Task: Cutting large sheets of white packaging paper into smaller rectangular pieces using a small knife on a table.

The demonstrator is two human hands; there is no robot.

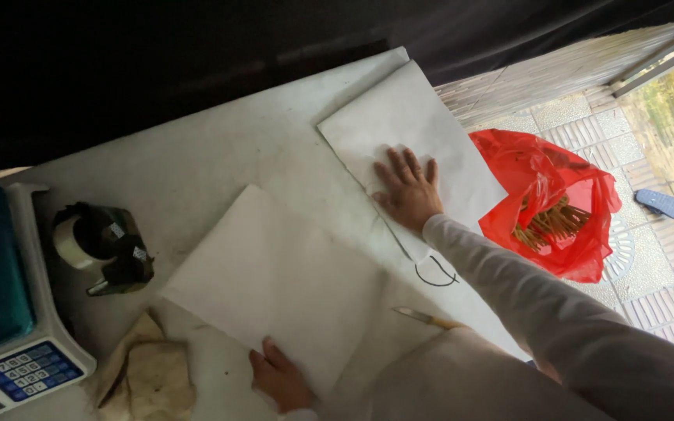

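Paper sheet [274, 281] under left hand [278, 380].

The scale [9, 312] is cut off by the left edge, and the bag [555, 210] hides most of its sticks.

I see daylight entering from the upper right; the upper left stays black, the bottom edge soft.
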